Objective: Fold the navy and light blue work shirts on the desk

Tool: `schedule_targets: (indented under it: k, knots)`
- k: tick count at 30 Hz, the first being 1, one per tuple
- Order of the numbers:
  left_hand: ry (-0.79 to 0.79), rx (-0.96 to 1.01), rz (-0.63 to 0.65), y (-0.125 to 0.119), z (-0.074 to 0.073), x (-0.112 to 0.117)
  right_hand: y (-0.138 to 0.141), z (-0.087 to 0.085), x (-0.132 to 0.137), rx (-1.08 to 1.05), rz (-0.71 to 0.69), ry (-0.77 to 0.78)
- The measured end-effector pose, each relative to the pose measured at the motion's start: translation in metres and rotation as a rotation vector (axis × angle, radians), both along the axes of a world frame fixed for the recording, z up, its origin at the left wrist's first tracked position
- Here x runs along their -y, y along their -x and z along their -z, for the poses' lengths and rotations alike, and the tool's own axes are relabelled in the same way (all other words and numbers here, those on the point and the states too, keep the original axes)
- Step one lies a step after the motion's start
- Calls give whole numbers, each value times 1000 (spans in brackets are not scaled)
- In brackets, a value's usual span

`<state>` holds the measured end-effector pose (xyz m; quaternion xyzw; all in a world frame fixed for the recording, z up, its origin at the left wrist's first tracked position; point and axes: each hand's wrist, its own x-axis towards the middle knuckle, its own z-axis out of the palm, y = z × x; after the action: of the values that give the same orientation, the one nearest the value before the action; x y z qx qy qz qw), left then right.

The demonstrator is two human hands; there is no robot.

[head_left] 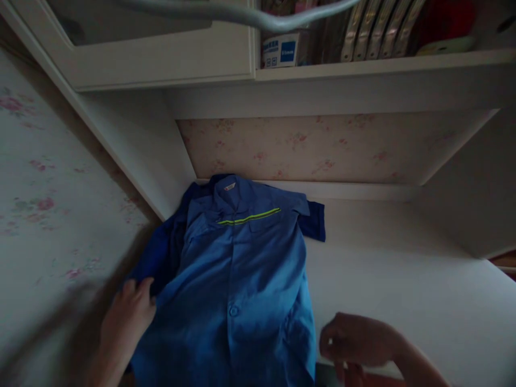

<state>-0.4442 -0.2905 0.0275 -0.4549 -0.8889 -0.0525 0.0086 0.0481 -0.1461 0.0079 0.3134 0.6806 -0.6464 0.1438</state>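
A light blue short-sleeved shirt (262, 263) lies front up, its collar away from me and a yellow-green stripe across the chest. Under it is a darker blue garment (161, 250), showing along the left side and past the right sleeve. My left hand (131, 306) is at the left edge of the light blue shirt, fingers curled on the cloth; the exact grip is partly hidden. Just right of the shirt's lower right side, my right hand (357, 338) is curled with thumb and fingers together. A small gap shows through it, and no cloth is visible in it.
The garments rest on a white desk surface (395, 269) inside a recess with side panels. Floral wallpaper (44, 215) covers the wall at left. Above hangs a shelf (382, 64) with upright cases and a small box (281, 51). A grey curved bar (258, 19) crosses the top.
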Motion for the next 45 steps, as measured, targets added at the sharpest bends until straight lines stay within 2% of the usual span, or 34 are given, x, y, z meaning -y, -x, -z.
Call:
schedule_targets:
  k: [1, 3, 5, 7, 9, 11, 14, 18, 21, 23, 26, 30, 34, 38, 41, 45]
  knots:
    - [-17, -97, 54, -9, -7, -16, 9, -6, -12, -67, 38, -61]
    - [-85, -138, 153, -29, -19, -57, 38, -12, -40, -209, 212, -247]
    - [-119, -123, 218, -45, -24, -104, 74, -9, -67, -270, 424, -521]
    - [-50, -124, 259, -49, -24, -147, 108, 2, -86, -259, 531, -827]
    - [40, -117, 277, -41, -21, -179, 132, 17, -96, -193, 467, -1071]
    - [77, -114, 269, -24, -21, -195, 143, 35, -98, -98, 338, -1183]
    - [45, -155, 214, 5, -33, -195, 144, 55, -93, -23, 250, -1202]
    - [32, -316, 85, 40, -63, -172, 140, 63, -91, -23, 275, -1202]
    - [71, -452, 18, 50, -77, -161, 141, 62, -93, -21, 301, -1212]
    - [51, -500, 35, 45, -77, -165, 142, 61, -93, -24, 303, -1214]
    - [-3, -525, 115, 24, -68, -191, 142, 62, -94, -30, 311, -1213]
    - [-25, -228, 221, 1, -44, -255, 142, 63, -95, -42, 311, -1202]
    - [52, -24, 207, 10, -18, -319, 142, 63, -96, -35, 333, -1181]
    - [140, 108, 224, 31, 1, -353, 141, 63, -96, -45, 354, -1162]
    - [85, 70, 224, 43, 1, -366, 141, 64, -96, -26, 352, -1157]
    - [-93, -48, 219, 50, -17, -386, 147, 56, -98, 8, 281, -1112]
